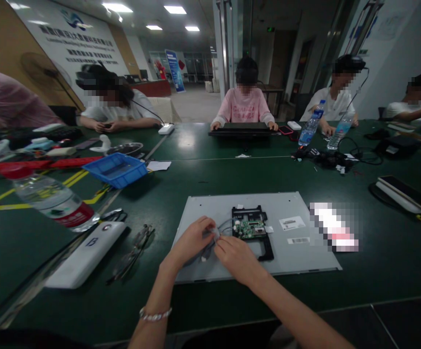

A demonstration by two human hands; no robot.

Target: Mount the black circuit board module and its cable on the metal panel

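Observation:
A flat grey metal panel (286, 252) lies on the table in front of me. On it sits a black plastic frame (267, 248) with a green circuit board (250, 229). Thin grey cables (226, 225) lead from the board's left side to my hands. My left hand (193, 240) is closed, its fingertips pinching the cable beside a small pale piece. Close against it, my right hand (240, 258) pinches the same cable from the right. Fingers partly hide what they grip. White labels (292, 222) are on the panel's right part.
Left of the panel are eyeglasses (132, 254), a white power bank (88, 254), a tilted water bottle (55, 201) and a blue tray (117, 170). A blurred-out object (334, 227) lies at right. Two bottles (311, 123) stand farther back among cables. Several people sit around the table.

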